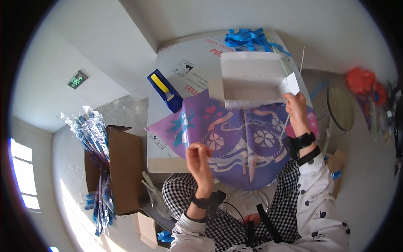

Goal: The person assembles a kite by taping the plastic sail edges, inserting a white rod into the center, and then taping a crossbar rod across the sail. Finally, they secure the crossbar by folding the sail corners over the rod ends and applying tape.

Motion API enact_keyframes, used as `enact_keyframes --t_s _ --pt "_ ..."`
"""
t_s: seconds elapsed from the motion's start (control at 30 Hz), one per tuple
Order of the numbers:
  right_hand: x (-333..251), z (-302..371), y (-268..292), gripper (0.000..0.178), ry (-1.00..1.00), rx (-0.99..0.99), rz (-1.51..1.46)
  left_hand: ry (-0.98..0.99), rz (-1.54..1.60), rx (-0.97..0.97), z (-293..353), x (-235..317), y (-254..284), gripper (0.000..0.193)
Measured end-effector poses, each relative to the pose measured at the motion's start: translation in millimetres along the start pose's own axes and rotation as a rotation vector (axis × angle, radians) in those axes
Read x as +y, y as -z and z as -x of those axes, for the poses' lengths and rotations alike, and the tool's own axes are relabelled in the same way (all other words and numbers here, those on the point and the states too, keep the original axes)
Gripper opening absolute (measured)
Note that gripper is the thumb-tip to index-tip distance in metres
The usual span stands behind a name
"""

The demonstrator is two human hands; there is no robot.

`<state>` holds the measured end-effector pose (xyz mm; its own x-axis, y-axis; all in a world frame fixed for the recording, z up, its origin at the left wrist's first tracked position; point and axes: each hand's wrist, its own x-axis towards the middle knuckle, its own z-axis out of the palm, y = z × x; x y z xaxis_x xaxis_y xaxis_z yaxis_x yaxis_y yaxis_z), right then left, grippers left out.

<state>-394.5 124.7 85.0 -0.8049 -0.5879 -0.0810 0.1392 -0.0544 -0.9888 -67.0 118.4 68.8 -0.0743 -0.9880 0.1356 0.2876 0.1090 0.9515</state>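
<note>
At centre right, the right hand (297, 110) pinches the white box (254, 87) by its right end; mid-frame, the left hand (198, 161) curls over the purple printed sheet (235, 145), its grip unclear. The box sits upper centre, over the sheet's top edge.

There's a bright window (24, 178), green sign (77, 80) and stool (340, 110).

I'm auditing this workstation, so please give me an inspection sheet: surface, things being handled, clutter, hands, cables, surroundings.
Surface: table covered in printed grey film.
Things handled: white box, lid raised; purple printed sheet, overhanging the near edge.
Clutter: blue tape dispenser at left; blue ribbons at the far edge.
Left hand: over the purple sheet, fingers curled; contact unclear.
Right hand: holding the white box's right end.
Cables: thin black cable above the lap.
Surroundings: cardboard box with shiny packages at left; green sign on the wall.
</note>
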Motion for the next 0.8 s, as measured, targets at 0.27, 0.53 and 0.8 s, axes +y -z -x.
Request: enact_keyframes --t_s 0.27,0.53,0.8 --pt "55 -100 -156 0.014 0.076 0.103 0.110 0.300 -0.065 -0.103 -16 -36 -7 0.006" --pt "21 -39 -201 0.029 -0.037 -0.207 -0.043 0.320 -0.032 -0.088 -34 -36 -6 0.008" --pt "-66 190 -7 0.012 -0.105 -0.740 0.450 0.382 0.321 -0.093 -10 -2 19 0.009"
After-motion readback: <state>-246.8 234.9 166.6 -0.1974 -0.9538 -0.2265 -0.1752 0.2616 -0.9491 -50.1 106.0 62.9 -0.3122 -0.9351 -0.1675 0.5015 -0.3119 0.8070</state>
